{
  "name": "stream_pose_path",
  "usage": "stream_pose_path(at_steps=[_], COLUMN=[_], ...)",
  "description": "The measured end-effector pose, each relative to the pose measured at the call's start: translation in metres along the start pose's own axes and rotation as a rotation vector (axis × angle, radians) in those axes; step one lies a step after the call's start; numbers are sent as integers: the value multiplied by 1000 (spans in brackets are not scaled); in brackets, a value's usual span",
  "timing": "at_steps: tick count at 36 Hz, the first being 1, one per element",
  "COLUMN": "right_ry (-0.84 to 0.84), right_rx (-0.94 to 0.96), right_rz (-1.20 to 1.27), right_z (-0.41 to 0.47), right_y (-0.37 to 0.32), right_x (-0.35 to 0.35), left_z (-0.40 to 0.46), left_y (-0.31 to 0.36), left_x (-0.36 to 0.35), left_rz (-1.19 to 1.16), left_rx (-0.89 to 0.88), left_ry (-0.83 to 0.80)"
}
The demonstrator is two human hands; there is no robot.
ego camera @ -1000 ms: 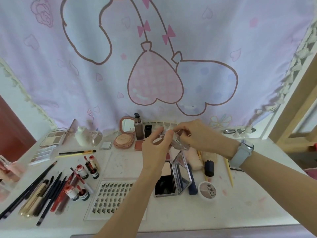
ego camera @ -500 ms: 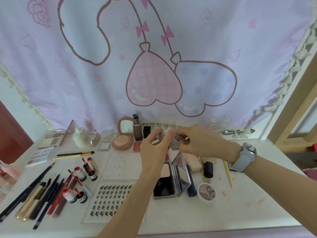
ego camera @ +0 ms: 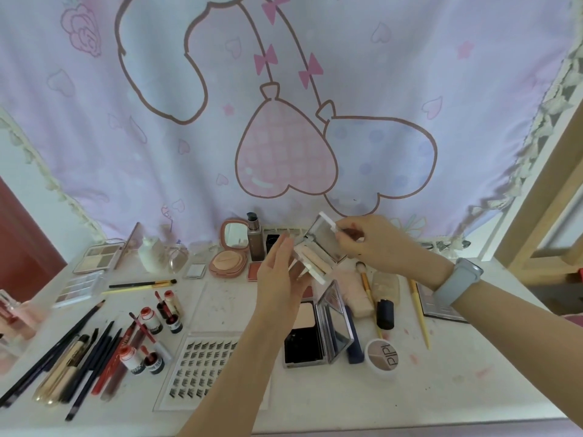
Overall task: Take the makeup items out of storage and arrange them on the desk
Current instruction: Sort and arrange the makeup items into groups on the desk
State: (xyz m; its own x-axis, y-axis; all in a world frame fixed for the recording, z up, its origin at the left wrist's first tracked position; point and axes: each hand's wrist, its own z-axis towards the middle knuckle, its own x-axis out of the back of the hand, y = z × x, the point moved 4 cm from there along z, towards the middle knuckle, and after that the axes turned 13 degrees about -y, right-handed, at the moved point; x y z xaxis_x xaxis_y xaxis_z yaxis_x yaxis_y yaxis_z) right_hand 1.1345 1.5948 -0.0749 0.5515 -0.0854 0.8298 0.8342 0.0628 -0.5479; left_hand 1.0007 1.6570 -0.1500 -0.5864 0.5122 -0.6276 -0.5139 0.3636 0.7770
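While held open, hands' (ego camera: 280, 272) compact (ego camera: 318, 250)

Behind your desk hangs a lilac curtain (ego camera: 315, 105) printed with heart balloons — a wooden frame (ego camera: 542, 216) stands right.

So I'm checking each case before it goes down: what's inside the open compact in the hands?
The compact, gripped by the left hand and right hand, shows a mirror in its lid and a pale stick-like piece in its base. The left palm covers the rest.
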Motion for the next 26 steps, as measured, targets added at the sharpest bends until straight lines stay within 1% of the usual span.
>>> stream_pose_path(at_steps=[4, 7, 9, 11, 13, 15, 16, 18, 21, 26], right_ry=[77, 91, 105, 121, 127, 115, 108, 109, 118, 116], right_rx=[-66, -148, -209, -252, -266, -262, -255, -248, -235, -212], right_rz=[76, 268, 355, 368, 352, 351, 353, 351, 306, 266], right_z=[1, 3, 3, 2, 1, -1, -1, -2, -4, -6], right_y=[10, 23, 30, 36, 39, 39, 38, 37, 35, 37], right_x=[4, 7, 10, 10, 9, 7, 7, 7, 7, 9], left_z=[3, 5, 6, 7, 8, 10, 10, 13, 19, 18], left_y=[-6, -8, -8, -6, -5, -7, -8, -10, -9, -6], left_x=[5, 7, 7, 4, 2, -1, -3, -3, -1, 2], left_rz=[-142, -184, -156, -54, 167, 393, 480, 615, 678, 752], left_rx=[87, 154, 184, 206, 197, 186, 177, 148, 112, 139], left_ry=[88, 124, 145, 147, 126, 63, 46, 66, 87, -2])
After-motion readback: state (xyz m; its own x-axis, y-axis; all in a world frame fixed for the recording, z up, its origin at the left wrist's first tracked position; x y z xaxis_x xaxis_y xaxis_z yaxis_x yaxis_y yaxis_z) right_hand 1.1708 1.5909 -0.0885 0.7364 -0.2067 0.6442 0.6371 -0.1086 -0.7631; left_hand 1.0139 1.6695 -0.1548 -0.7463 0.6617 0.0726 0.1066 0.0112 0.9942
